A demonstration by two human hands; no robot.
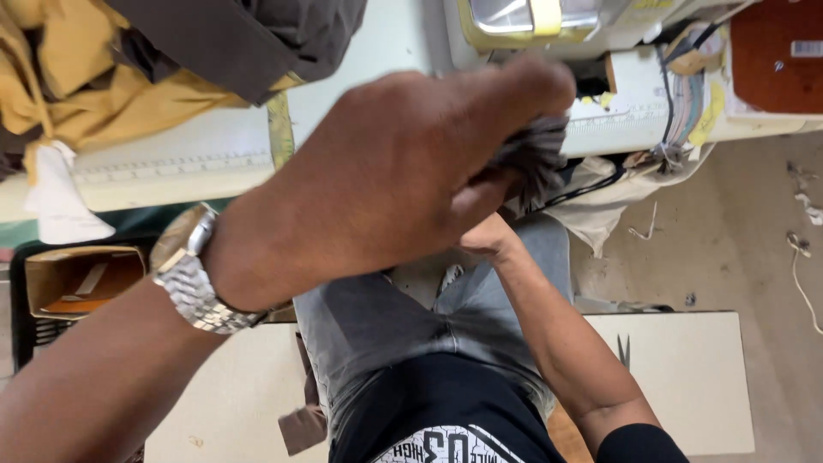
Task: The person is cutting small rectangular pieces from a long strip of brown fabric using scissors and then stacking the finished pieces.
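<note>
Both hands' fingers (523, 94) pinch grey fabric (536, 159).

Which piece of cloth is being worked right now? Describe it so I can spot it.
Start at the pale sewing table along the top. At its front edge the left hand, wearing a metal wristwatch, pinches a small grey gathered cloth. Unlike the mustard cloth and brown cloth piled top left, it is bunched and gripped.
</note>
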